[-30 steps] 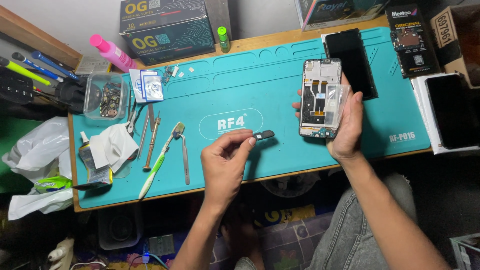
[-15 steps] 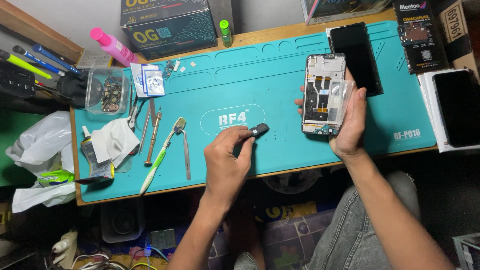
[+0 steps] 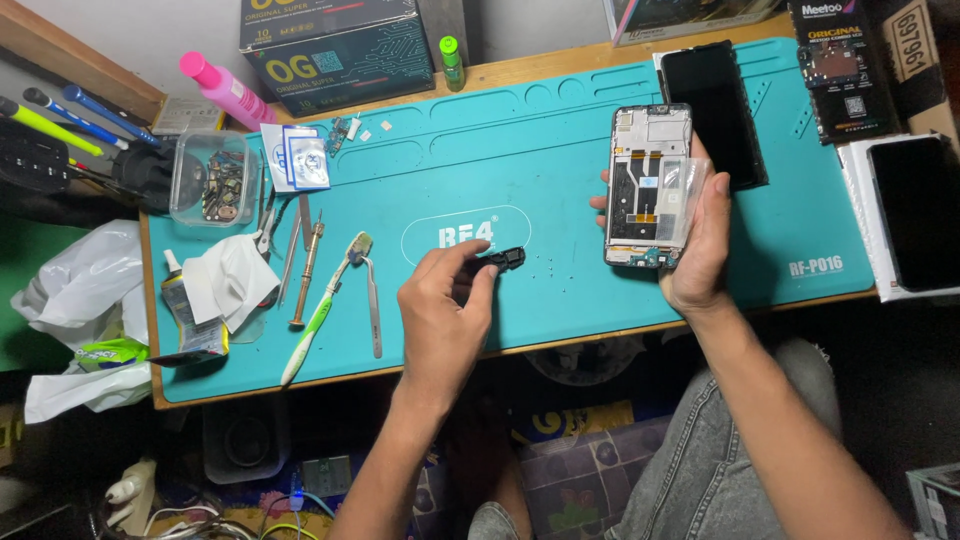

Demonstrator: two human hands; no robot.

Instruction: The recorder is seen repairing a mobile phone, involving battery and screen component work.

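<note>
My right hand (image 3: 700, 235) holds an opened phone frame (image 3: 645, 185) upright over the teal work mat (image 3: 560, 130), its inner parts facing me, with a clear film piece at its right side. My left hand (image 3: 445, 310) pinches a small black part (image 3: 503, 260) between thumb and fingers, just above the mat near its white oval mark. The two hands are apart, the black part left of the phone's lower end.
A toothbrush (image 3: 322, 310), tweezers (image 3: 372, 310) and screwdrivers (image 3: 305, 265) lie on the mat's left. A clear box of small parts (image 3: 210, 180), white tissue (image 3: 230, 280), a pink bottle (image 3: 225, 90) and cardboard boxes (image 3: 335, 45) stand behind. Dark phone screens (image 3: 712, 110) lie at right.
The left hand has shifted slightly with the black part still pinched. The right hand keeps the phone frame in the same pose. The camera view moved a little.
</note>
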